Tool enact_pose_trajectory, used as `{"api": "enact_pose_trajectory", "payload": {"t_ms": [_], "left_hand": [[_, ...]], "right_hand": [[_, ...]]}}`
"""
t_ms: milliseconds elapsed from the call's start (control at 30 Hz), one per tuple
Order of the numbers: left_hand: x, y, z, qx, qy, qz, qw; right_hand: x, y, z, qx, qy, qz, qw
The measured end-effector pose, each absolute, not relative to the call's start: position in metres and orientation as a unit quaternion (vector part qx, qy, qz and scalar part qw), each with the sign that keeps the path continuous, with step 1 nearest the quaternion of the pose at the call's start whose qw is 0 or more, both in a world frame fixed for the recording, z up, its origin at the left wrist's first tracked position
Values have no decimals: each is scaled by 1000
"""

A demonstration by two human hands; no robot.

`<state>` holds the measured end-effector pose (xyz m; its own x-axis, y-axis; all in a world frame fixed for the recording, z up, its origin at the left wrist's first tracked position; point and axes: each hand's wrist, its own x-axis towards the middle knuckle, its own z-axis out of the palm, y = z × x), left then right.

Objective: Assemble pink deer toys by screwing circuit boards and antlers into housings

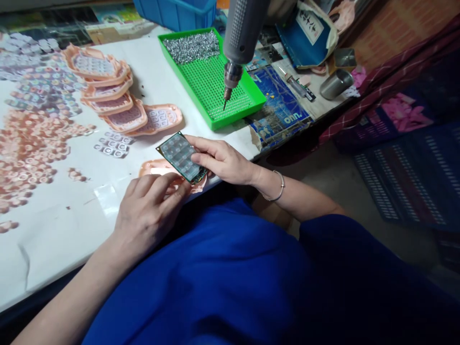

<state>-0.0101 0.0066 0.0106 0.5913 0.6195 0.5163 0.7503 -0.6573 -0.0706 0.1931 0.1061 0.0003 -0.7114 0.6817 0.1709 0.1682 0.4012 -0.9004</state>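
Observation:
A green circuit board (181,155) with a clear keypad-like sheet over it is held tilted in my right hand (224,160), thumb on top and fingers behind its right edge. Beneath the board lies a peach plastic shell (153,166), partly hidden. My left hand (151,206) rests over the shell's near side, its fingers curled and their tips drawn together by the board's lower corner. What those tips pinch, if anything, is hidden. Just behind the hands is a white key sheet (113,144).
An electric screwdriver (233,62) hangs point down over a green tray (212,91) with many screws (194,47). Peach shells (122,103) are stacked behind left. Loose peach pieces (32,153) cover the left. A metal cup (336,85) stands right; a blue bin (176,14) is behind.

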Motion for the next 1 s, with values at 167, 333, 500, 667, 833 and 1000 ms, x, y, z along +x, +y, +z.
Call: {"api": "enact_pose_trajectory", "payload": {"t_ms": [167,333,500,667,833,1000], "left_hand": [[-10,5,9,-879,-392,-232,139],[-10,6,7,-872,-400,-241,145],[-5,9,10,-865,-393,-281,139],[-9,2,10,-862,-387,-320,67],[-32,-9,6,-810,-464,-349,84],[-50,-6,4,-791,-516,-328,-21]], "right_hand": [[194,107,-1,-250,-841,401,263],[191,104,13,-271,-865,349,238],[182,110,26,-282,-879,338,183],[178,116,31,-268,-899,311,153],[174,116,39,-256,-929,246,106],[160,123,48,-210,-955,208,15]]}}
